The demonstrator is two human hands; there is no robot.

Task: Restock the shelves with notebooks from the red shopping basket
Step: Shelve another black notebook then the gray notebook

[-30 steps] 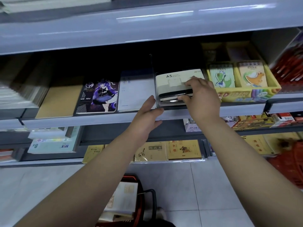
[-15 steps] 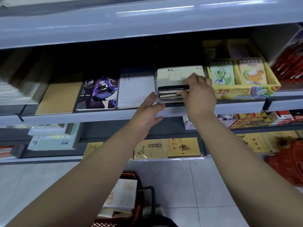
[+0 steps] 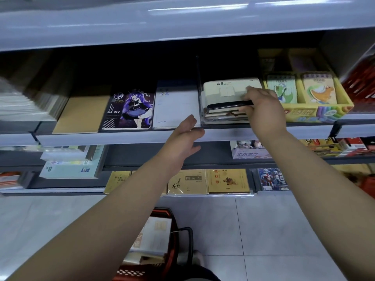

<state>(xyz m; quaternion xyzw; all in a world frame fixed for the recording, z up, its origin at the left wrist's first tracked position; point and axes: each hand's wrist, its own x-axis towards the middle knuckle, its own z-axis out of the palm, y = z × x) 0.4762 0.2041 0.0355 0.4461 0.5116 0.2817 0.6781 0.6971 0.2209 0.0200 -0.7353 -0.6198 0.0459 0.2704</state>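
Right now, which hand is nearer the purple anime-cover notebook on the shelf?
Left. The left hand hovers at the shelf edge, right of the purple anime-cover notebook; the right hand is farther right, on the A5 notebook stack.

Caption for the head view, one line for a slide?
Right hand sets the A5 notebook on its shelf stack; left hand open at the shelf edge.

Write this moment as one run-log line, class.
right hand: grips A5 notebook on stack | left hand: open, at shelf edge | red basket: on floor
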